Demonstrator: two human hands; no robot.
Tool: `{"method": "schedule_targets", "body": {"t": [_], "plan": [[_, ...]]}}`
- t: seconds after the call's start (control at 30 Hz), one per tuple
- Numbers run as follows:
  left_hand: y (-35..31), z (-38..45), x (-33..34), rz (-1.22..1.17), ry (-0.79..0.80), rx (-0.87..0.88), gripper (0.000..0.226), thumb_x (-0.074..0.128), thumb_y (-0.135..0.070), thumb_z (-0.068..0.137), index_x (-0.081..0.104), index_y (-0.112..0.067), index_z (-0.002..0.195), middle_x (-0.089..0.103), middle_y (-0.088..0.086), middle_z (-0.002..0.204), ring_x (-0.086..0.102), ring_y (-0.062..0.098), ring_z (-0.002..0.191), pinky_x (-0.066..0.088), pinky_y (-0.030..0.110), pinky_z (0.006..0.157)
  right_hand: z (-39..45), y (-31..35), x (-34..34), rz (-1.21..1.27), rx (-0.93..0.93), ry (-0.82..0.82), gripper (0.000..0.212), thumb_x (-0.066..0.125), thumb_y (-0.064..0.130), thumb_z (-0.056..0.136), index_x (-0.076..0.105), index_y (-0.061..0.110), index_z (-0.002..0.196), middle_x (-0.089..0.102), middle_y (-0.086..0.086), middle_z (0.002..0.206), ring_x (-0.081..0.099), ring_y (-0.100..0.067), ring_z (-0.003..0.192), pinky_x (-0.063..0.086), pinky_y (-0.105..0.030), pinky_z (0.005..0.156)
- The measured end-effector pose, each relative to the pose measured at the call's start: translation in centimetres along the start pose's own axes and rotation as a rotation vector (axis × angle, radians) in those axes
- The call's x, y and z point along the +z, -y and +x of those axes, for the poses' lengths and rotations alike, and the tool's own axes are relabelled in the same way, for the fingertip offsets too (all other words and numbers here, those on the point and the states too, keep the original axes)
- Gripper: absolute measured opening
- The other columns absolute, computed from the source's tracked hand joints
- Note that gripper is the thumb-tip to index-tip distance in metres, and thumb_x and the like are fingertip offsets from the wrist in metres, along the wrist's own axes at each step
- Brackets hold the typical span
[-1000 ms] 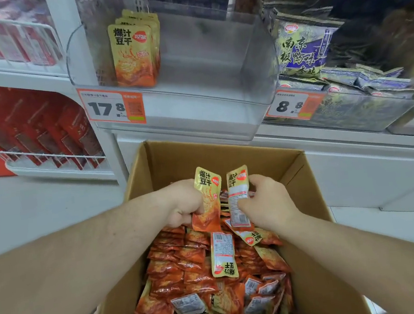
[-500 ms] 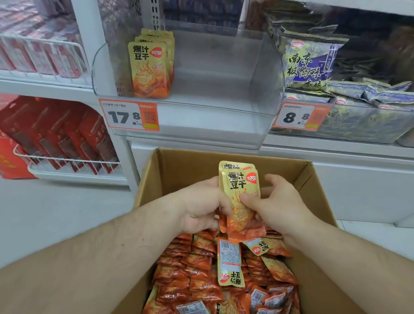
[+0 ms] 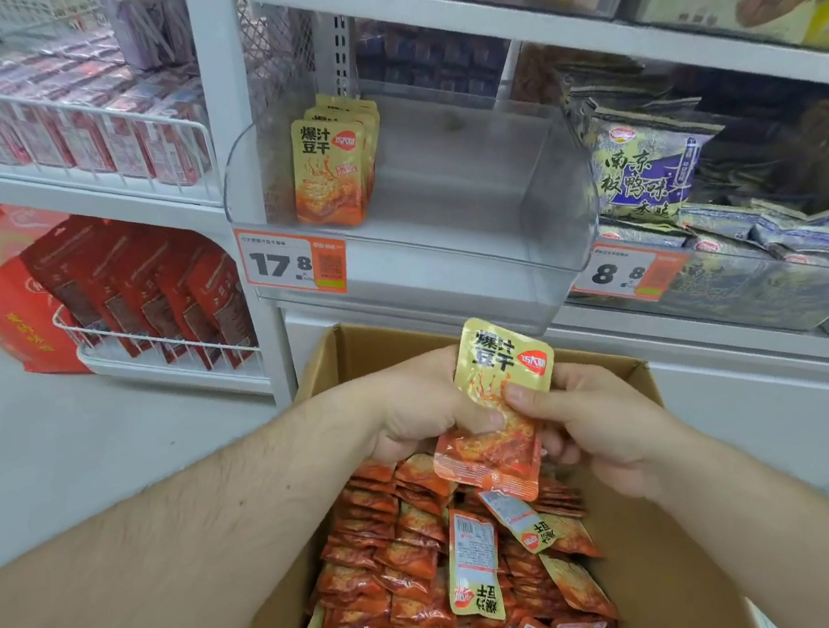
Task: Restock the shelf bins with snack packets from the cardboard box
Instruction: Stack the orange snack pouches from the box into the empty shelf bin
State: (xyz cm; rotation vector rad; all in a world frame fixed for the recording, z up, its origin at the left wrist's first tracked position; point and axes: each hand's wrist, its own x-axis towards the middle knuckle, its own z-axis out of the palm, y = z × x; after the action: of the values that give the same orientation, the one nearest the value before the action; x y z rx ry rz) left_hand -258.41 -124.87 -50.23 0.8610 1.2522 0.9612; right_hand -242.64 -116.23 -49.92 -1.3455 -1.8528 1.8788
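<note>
Head view: both hands over the cardboard box (image 3: 638, 572), pinching one small stack of snack packets (image 3: 498, 407) between them. Left hand (image 3: 420, 406) curled round its left edge, right hand (image 3: 590, 423) with thumb pressed on the front. Stack upright, long axis vertical. Clear bin (image 3: 521, 229) straight above and beyond the box, nearly bare, a few packets (image 3: 331, 171) standing at its left. Both hands about equally near.

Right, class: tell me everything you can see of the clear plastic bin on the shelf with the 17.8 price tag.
The clear bin is see-through plastic with rounded corners and an open top. It sits on the white shelf, above the cardboard box. An orange and white price tag reading 17.8 is on its front left. At its left end a short row of yellow-orange snack packets stands upright, facing forward; the rest holds nothing. No hand touches it.
</note>
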Motion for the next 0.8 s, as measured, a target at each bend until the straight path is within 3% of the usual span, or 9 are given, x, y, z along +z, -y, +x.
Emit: {"method": "schedule_targets", "body": {"t": [0.13,0.27,0.37,0.43,0.5,0.57,0.67,0.8], "plan": [[-1.5,-0.5,-1.3,-0.037,-0.071,0.085,0.032,0.056,0.014,0.092,0.065,-0.014,0.105,0.071,0.008,0.101,0.067,0.021,0.091,0.056,0.033,0.081,0.6,2.4,0.6,0.03,-0.011,0.037,0.014,0.066,0.021,0.09,0.062,0.016,0.078,0.049,0.002,0.048,0.032,-0.007,0.038,0.021,-0.017,0.036],[-3.0,-1.0,-2.9,-0.143,-0.22,0.15,0.03,0.059,0.011,0.09,0.063,-0.015,0.104,0.072,0.006,0.093,0.069,0.019,0.081,0.058,0.032,0.07,1.9,6.1,1.8,0.06,-0.026,0.09,0.015,0.071,0.023,0.073,0.059,0.014,0.077,0.048,0.002,0.052,0.028,-0.005,0.037,0.018,-0.016,0.035],[-4.7,-1.8,-4.2,-0.315,-0.358,0.216,0.009,0.059,-0.013,0.097,0.065,-0.016,0.104,0.074,0.004,0.09,0.07,0.017,0.076,0.058,0.03,0.067,3.1,9.9,2.5,0.08,0.005,0.132,0.015,0.063,0.016,0.086,0.053,0.016,0.075,0.047,0.006,0.045,0.026,-0.002,0.033,0.014,-0.013,0.034],[-5.5,-2.1,-5.6,-0.338,-0.594,0.298,0.019,0.052,-0.033,0.101,0.066,-0.02,0.099,0.072,0.0,0.086,0.067,0.013,0.069,0.053,0.027,0.059,4.3,12.7,2.7,0.148,0.024,0.112,0.02,0.059,0.015,0.092,0.05,0.02,0.074,0.048,0.007,0.049,0.024,0.0,0.032,0.012,-0.012,0.034],[-5.5,-2.3,-7.5,-0.132,-0.932,0.389,0.018,0.053,-0.033,0.099,0.066,-0.022,0.094,0.065,-0.005,0.082,0.059,0.008,0.065,0.044,0.02,0.056,6.0,15.4,2.8,0.228,0.021,0.078,0.021,0.061,0.015,0.091,0.051,0.023,0.075,0.049,0.006,0.058,0.022,-0.001,0.034,0.011,-0.012,0.033],[-4.7,-2.4,-9.1,0.233,-1.151,0.411,0.01,0.057,-0.026,0.094,0.067,-0.028,0.092,0.064,-0.011,0.089,0.058,0.006,0.077,0.042,0.017,0.065,8.3,17.5,3.5,0.224,0.007,0.036,0.02,0.064,0.015,0.09,0.053,0.024,0.077,0.048,0.008,0.058,0.019,-0.002,0.037,0.011,-0.013,0.034],[-3.6,-2.1,-10.3,0.593,-1.164,0.315,0.024,0.058,-0.026,0.09,0.069,-0.031,0.111,0.055,-0.01,0.116,0.056,0.012,0.105,0.045,0.029,0.088,11.9,19.2,5.9,0.072,-0.029,-0.045,0.022,0.069,0.014,0.088,0.054,0.023,0.074,0.044,0.008,0.058,0.016,-0.004,0.04,0.013,-0.013,0.038],[-3.0,-1.4,-10.4,0.8,-1.17,0.334,0.033,0.061,-0.028,0.088,0.068,-0.028,0.121,0.048,-0.005,0.127,0.052,0.018,0.114,0.047,0.037,0.092,15.5,19.9,9.7,-0.11,-0.136,-0.142,0.029,0.072,0.009,0.088,0.05,0.018,0.071,0.05,0.005,0.053,0.03,-0.003,0.022,0.021,-0.011,0.03]]}}
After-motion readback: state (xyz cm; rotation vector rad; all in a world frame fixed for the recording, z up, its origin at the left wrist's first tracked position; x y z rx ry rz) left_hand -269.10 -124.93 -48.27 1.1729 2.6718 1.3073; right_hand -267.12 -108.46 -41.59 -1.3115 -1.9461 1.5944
